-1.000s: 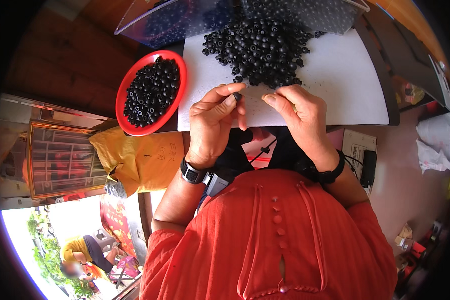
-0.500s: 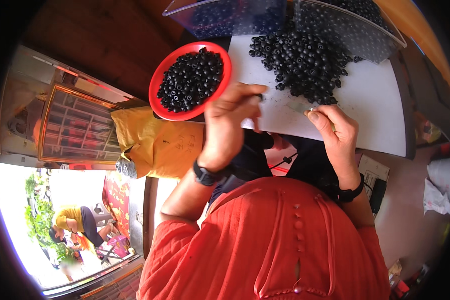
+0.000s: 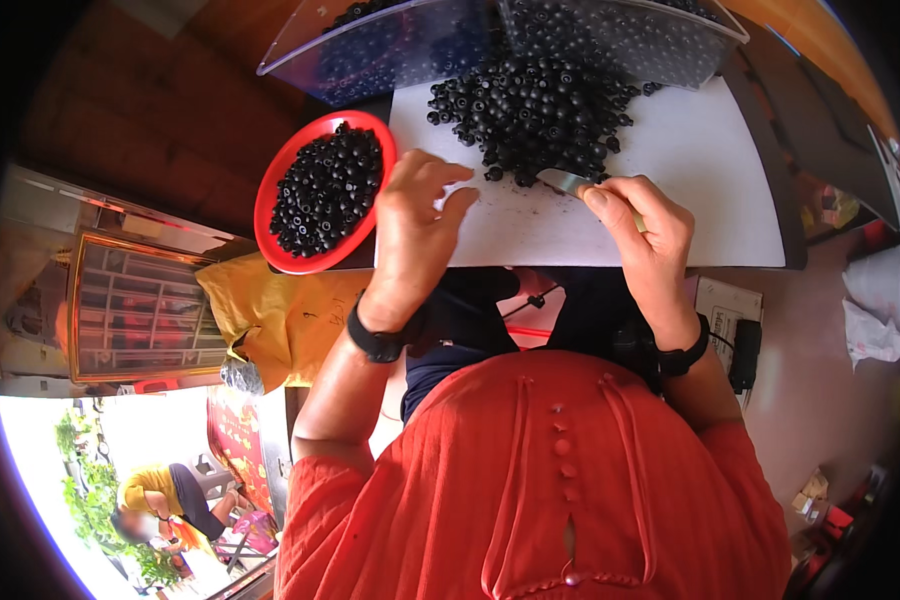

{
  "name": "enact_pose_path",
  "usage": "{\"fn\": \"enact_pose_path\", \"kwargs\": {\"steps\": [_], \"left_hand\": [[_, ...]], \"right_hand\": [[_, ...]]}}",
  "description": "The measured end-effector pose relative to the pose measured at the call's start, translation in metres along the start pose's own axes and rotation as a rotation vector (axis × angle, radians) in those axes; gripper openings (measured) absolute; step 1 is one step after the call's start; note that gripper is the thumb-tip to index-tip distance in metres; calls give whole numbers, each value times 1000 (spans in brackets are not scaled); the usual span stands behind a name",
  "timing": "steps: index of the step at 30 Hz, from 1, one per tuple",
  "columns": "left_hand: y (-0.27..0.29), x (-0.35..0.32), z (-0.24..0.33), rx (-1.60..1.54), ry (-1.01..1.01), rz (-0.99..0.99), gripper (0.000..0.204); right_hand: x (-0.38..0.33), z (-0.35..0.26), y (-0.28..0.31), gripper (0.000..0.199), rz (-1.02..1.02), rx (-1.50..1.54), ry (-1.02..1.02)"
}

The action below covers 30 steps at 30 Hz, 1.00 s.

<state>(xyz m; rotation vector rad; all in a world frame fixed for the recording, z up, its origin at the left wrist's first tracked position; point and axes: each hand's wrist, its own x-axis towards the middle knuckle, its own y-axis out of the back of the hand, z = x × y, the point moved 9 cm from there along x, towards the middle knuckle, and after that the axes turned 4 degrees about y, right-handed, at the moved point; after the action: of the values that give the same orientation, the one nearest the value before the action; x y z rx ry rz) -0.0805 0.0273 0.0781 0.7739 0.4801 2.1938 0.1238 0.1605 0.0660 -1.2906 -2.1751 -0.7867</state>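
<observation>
A heap of small black round parts with holes lies on a white sheet. My right hand is closed on a small knife with a short, flat metal blade; the blade reaches to the heap's near edge. Most of the handle is hidden in my fingers. Over the sheet's left part, my left hand is open, thumb and forefinger apart, with nothing visible between them. To its left stands a red plate filled with the same black parts.
Clear plastic bins with more black parts stand at the table's far side. A yellow bag hangs left of the table, near a glazed frame. Beyond the doorway sits another person. Dark crumbs dot the sheet.
The small black part between my left fingers is gone, and those fingers have parted. The knife blade has come up against the heap. The whole view has shifted.
</observation>
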Motion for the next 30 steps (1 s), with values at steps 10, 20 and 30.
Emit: {"fn": "enact_pose_path", "kwargs": {"steps": [10,20,30], "left_hand": [[-47,16,5,478,-216,53,14],[-39,-11,15,449,-287,23,13],[-43,-26,-30,-802,385,-206,22]], "right_hand": [[-2,8,-4,20,-45,-107,4],[-4,7,-5,20,-40,-130,59],[-7,-4,-18,21,-109,-65,-27]]}}
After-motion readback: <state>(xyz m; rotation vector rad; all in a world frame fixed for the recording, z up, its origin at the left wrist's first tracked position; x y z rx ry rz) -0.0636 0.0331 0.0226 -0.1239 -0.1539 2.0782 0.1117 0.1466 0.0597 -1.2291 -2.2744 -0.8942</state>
